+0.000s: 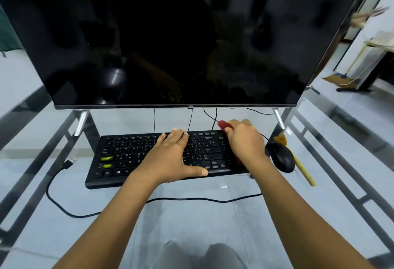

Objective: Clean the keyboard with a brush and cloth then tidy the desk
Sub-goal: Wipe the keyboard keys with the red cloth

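Clenched around a dark red cloth (224, 124), the right hand (245, 140) presses on the right end of the black keyboard (119, 157), while the left hand (170, 157) lies flat and open on the keys. A wooden-handled brush (298, 162) (partly hidden by the black mouse (281, 158)) rests on the glass desk (64, 236), to the right of the keyboard.

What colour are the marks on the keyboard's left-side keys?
Bright yellow-green marks on two keys of the black keyboard, seen in the head view.
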`<action>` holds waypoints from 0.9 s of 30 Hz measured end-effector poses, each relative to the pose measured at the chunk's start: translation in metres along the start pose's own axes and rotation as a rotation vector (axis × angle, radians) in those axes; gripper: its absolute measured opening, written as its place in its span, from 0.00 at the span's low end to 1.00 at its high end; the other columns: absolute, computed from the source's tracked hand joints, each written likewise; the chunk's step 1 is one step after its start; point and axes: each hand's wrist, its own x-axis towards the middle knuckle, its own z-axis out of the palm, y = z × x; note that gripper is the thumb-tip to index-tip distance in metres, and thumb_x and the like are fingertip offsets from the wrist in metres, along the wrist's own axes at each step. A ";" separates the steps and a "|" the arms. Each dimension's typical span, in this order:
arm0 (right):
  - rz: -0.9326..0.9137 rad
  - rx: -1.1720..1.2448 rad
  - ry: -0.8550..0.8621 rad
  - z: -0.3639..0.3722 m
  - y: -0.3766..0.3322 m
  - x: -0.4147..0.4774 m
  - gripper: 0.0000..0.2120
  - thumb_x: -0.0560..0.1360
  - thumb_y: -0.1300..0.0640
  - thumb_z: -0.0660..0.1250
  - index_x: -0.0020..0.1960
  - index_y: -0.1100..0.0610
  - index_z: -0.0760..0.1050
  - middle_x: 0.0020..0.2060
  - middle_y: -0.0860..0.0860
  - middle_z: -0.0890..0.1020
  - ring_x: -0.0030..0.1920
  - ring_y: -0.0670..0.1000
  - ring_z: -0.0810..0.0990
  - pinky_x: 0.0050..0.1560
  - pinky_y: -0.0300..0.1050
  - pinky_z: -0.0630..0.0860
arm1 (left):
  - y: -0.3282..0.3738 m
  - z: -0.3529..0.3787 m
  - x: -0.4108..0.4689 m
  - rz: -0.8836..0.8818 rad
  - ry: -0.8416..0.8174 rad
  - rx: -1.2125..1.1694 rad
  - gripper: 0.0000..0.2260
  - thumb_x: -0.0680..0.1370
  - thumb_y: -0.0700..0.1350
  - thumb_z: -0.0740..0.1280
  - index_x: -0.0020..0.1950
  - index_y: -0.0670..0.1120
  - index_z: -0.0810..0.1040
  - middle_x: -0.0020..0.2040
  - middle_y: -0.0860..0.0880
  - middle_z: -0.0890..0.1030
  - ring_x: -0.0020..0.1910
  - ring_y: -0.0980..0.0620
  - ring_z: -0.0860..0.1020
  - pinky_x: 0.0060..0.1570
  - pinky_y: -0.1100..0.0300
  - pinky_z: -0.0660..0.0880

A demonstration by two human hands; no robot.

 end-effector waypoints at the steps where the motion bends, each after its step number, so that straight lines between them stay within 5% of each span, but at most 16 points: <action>1: 0.033 -0.009 0.001 0.000 -0.001 -0.003 0.16 0.81 0.49 0.55 0.63 0.53 0.74 0.53 0.56 0.76 0.49 0.60 0.79 0.44 0.50 0.73 | 0.000 0.000 0.000 0.003 0.004 -0.002 0.54 0.62 0.77 0.61 0.78 0.46 0.49 0.79 0.52 0.47 0.77 0.55 0.42 0.75 0.52 0.42; 6: -0.306 0.071 -0.093 0.005 -0.019 -0.040 0.15 0.80 0.47 0.58 0.65 0.46 0.73 0.55 0.53 0.76 0.53 0.57 0.79 0.50 0.51 0.76 | -0.002 0.002 -0.002 0.004 0.010 -0.001 0.54 0.62 0.76 0.62 0.78 0.46 0.50 0.79 0.51 0.47 0.77 0.55 0.43 0.75 0.53 0.41; 11: 0.105 0.003 -0.017 -0.005 0.014 0.003 0.17 0.82 0.50 0.55 0.65 0.55 0.73 0.55 0.58 0.75 0.51 0.62 0.78 0.45 0.50 0.71 | -0.001 0.000 -0.002 0.003 -0.002 -0.024 0.55 0.62 0.76 0.61 0.78 0.47 0.49 0.79 0.52 0.46 0.77 0.56 0.42 0.75 0.54 0.40; 17: -0.447 0.090 -0.182 0.000 -0.017 -0.051 0.16 0.80 0.45 0.59 0.66 0.43 0.73 0.55 0.51 0.76 0.55 0.56 0.78 0.54 0.52 0.77 | -0.002 0.002 -0.002 0.008 0.007 -0.012 0.54 0.63 0.75 0.63 0.78 0.45 0.50 0.79 0.50 0.48 0.77 0.55 0.43 0.75 0.53 0.41; 22: -0.101 0.008 -0.023 -0.006 0.016 -0.021 0.16 0.80 0.45 0.58 0.65 0.46 0.74 0.55 0.54 0.76 0.53 0.58 0.79 0.51 0.50 0.77 | -0.002 0.002 -0.003 0.007 0.009 -0.026 0.55 0.60 0.77 0.60 0.78 0.47 0.49 0.79 0.52 0.47 0.77 0.56 0.42 0.75 0.53 0.40; 27: -0.545 0.159 -0.290 -0.014 0.002 -0.069 0.17 0.78 0.45 0.62 0.67 0.40 0.74 0.48 0.47 0.74 0.49 0.48 0.75 0.51 0.44 0.74 | -0.003 0.003 -0.001 0.007 0.008 -0.011 0.55 0.61 0.76 0.62 0.78 0.46 0.50 0.79 0.51 0.48 0.77 0.55 0.43 0.75 0.53 0.41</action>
